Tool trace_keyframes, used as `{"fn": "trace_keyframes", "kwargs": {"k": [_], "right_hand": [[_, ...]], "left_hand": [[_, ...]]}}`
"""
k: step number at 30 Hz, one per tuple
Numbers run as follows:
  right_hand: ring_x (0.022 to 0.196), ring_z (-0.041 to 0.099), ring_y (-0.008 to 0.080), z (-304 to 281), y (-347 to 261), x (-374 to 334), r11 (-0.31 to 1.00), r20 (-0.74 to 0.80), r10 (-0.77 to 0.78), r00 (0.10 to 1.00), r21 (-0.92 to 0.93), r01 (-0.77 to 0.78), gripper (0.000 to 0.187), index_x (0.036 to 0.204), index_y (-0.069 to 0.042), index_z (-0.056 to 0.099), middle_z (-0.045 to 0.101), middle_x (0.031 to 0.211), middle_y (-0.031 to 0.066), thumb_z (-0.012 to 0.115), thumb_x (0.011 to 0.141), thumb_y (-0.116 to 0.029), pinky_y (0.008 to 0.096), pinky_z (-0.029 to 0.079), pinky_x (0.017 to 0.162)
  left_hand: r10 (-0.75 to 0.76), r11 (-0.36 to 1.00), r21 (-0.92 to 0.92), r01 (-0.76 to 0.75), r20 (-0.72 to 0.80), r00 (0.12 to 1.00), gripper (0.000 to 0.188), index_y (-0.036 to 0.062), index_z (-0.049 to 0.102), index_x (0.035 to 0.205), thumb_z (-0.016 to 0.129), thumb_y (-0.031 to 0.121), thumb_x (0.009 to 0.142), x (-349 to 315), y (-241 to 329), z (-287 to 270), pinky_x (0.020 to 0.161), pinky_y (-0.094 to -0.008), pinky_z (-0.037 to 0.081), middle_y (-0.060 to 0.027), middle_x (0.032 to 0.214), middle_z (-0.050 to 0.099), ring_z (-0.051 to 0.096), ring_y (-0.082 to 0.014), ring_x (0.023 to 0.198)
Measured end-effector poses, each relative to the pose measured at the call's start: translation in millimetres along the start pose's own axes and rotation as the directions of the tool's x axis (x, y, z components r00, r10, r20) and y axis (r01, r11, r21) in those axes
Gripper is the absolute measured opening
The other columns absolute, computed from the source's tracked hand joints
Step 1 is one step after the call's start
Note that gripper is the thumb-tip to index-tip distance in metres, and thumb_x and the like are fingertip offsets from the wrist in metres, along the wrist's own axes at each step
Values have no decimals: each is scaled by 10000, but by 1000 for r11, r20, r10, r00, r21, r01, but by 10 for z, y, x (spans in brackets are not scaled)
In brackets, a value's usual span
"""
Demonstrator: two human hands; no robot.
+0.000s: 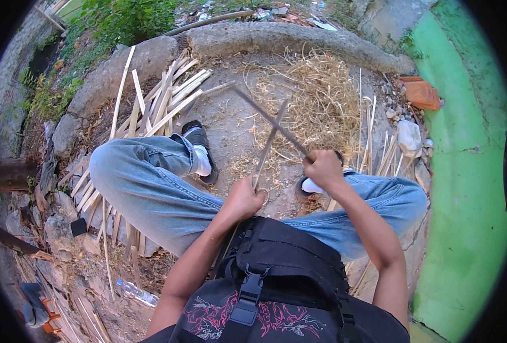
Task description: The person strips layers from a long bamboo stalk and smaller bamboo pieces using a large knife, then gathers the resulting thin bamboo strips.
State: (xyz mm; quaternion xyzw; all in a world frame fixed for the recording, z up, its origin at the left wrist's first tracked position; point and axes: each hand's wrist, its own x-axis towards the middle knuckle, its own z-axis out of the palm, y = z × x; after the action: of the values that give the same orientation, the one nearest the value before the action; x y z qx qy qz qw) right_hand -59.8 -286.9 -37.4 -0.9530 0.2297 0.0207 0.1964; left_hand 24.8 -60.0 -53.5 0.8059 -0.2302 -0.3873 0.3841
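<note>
My left hand (245, 200) is closed around a thin greyish-brown strip (265, 150), which slants up and away and also runs back beneath the hand toward my lap. In my right hand (324, 170) is a long, narrow, dark blade (259, 108), pointing to the far left; its handle is hidden in the fist. The blade and the strip cross in front of me. Whether they touch at the crossing I cannot tell. Pale curled shavings (316, 94) lie heaped beyond my right hand.
Pale split strips (167, 103) are piled beyond my left knee, with more beside both legs. A low stone kerb (247, 39) curves across the far side. The green wall (459, 171) stands at right, near an orange brick-like block (420, 93). A plastic bottle (137, 292) lies lower left.
</note>
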Motion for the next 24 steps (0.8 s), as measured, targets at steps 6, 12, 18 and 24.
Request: {"fn": "trace_keyframes", "kwargs": {"k": [6, 12, 18, 24], "right_hand": [[622, 635, 349, 60, 50, -40, 995, -8, 15, 1000, 99, -14, 145, 667, -51, 672, 630, 649, 172, 621, 697, -183, 412, 521, 629], [635, 641, 346, 100, -77, -143, 985, 33, -143, 989, 107, 138, 153, 686, -58, 685, 645, 681, 170, 604, 717, -183, 406, 524, 637], [678, 657, 352, 98, 165, 170, 989, -44, 90, 995, 126, -84, 217, 772, -27, 698, 645, 690, 209, 593, 764, -217, 445, 520, 630], [563, 630, 303, 172, 748, 470, 929, -31, 330, 943, 187, -319, 232, 751, -25, 681, 601, 565, 157, 626, 780, -248, 425, 484, 542]], "left_hand": [[27, 997, 76, -24, -34, 999, 219, -45, 519, 801, 617, 146, 757, -2, -27, 76, 616, -411, 454, -202, 660, 574, 597, -296, 654], [37, 999, 14, -36, -44, 998, 222, -47, 511, 799, 614, 145, 756, -34, -14, 15, 627, -415, 455, -204, 672, 576, 594, -311, 657], [59, 998, 18, -58, -25, 998, 213, -36, 507, 795, 613, 145, 755, -32, 5, 16, 616, -399, 453, -190, 668, 570, 580, -290, 641], [26, 998, 58, -29, 49, 998, 241, -57, 530, 859, 604, 139, 740, -29, 94, 42, 664, -431, 464, -238, 720, 590, 591, -361, 703]]}}
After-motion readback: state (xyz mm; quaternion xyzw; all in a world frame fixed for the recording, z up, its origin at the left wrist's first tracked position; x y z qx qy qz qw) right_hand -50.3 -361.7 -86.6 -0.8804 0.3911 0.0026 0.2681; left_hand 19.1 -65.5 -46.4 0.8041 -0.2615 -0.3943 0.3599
